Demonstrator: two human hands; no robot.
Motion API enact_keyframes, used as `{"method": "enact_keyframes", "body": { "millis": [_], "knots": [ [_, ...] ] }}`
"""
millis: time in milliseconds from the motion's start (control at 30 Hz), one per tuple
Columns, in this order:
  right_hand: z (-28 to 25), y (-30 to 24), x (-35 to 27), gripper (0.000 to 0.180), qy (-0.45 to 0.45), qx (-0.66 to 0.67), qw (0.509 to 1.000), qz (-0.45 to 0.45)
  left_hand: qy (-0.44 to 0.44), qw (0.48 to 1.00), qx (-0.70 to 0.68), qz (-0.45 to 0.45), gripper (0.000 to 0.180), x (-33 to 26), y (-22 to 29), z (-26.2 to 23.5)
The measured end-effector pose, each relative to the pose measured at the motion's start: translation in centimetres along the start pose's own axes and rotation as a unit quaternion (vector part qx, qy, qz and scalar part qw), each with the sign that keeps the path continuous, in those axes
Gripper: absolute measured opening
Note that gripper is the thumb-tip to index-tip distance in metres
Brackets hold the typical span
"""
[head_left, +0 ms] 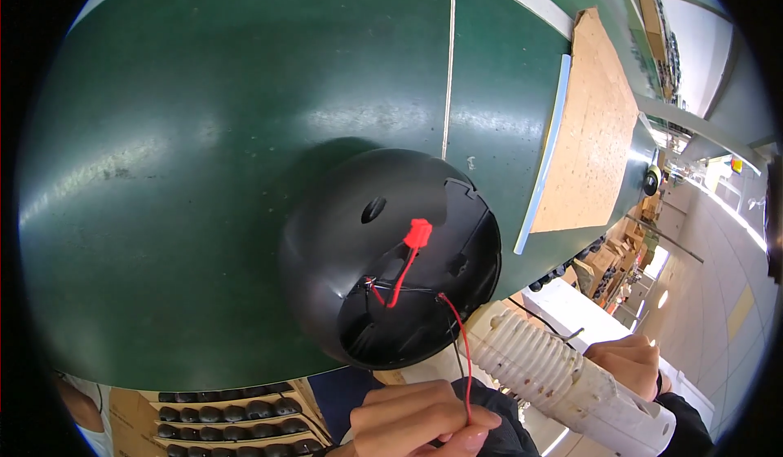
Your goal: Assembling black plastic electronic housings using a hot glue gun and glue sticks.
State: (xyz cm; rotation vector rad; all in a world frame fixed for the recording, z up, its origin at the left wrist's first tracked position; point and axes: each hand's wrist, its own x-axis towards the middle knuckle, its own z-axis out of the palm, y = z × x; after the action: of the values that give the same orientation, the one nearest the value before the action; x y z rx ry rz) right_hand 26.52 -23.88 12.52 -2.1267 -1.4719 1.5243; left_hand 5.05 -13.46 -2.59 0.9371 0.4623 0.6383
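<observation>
- One wide fisheye view, the left of a side-by-side pair worn on the person's head, looks steeply down across the green bench point(179, 212).
- The round black shell point(322, 241) sits close, just below the middle; the left hand point(412, 416) is also near, cut by the lower edge.
- Rightward, the view reaches distant boxes point(608, 269), edges bending toward its dark rim.

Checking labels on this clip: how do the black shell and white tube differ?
The black shell is broad and rounded; the white tube is long and narrow. The shell's outside is mostly smooth, while the tube is ribbed along part of its length. A red connector shows over the shell, none on the tube.
</observation>
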Motion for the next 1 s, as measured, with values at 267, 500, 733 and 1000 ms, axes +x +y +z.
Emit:
{"method": "enact_keyframes", "body": {
  "millis": [267, 500, 733, 1000],
  "knots": [
    [-0.2, -0.3, -0.1, 0.014, 0.01, -0.013, 1.0, 0.014, 0.01, 0.998, 0.012, -0.054, 0.031, -1.3, 0.2, -0.8],
    [-1.0, -1.9, -0.7, 0.019, -0.028, -0.071, 0.993, 0.091, 0.031, 0.989, 0.129, -0.072, 0.026, -2.4, 0.8, -2.7],
    [0.6, -0.2, -5.9, 0.031, 0.164, 0.013, 0.96, 0.228, 0.17, 0.952, 0.208, -0.144, 0.071, 2.4, 2.2, -5.5],
    [1.8, 23.0, -4.0, 0.044, 0.486, -0.197, 0.841, 0.133, -0.043, 0.913, 0.405, -0.029, 0.075, 5.2, 3.2, -4.5]
  ]
}}
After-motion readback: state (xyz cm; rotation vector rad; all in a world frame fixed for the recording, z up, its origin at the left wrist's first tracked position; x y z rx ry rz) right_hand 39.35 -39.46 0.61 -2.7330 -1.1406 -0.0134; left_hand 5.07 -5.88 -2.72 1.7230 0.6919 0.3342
